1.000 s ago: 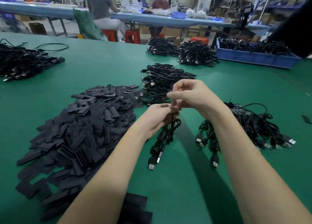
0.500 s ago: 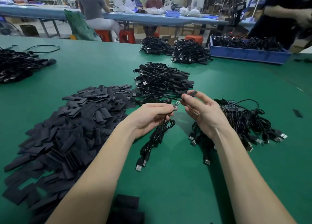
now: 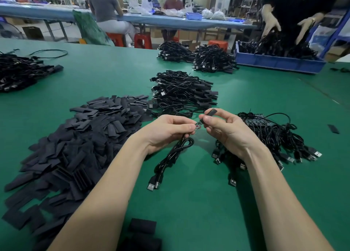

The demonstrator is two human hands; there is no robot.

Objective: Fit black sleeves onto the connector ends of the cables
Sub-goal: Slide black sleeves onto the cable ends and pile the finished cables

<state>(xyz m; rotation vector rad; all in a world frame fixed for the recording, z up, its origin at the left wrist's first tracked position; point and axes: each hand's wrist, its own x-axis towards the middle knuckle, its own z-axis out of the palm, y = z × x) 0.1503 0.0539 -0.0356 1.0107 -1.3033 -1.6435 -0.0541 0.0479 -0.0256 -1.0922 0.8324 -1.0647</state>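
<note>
My left hand (image 3: 166, 130) grips a coiled black cable (image 3: 170, 158) near its bare connector end (image 3: 198, 125), which pokes out between my two hands. The cable's loops and USB plugs hang down to the green table (image 3: 189, 203). My right hand (image 3: 225, 130) pinches a flat black sleeve (image 3: 211, 112) between thumb and fingers, its lower mouth right at the connector tip. A big heap of loose black sleeves (image 3: 75, 142) lies to the left. A bundle of cables (image 3: 272, 137) lies under my right wrist.
A cable pile (image 3: 181, 93) sits just beyond my hands, with further piles (image 3: 212, 59) behind and another at far left (image 3: 19, 72). A blue bin (image 3: 278, 61) stands back right, where a person's hands (image 3: 270, 23) reach into cables. A stray sleeve (image 3: 333, 128) lies right.
My hands came down from a raised position and drew slightly apart. The right hand now holds the sleeve end-on at the connector tip. The person at back right has reached into the blue bin.
</note>
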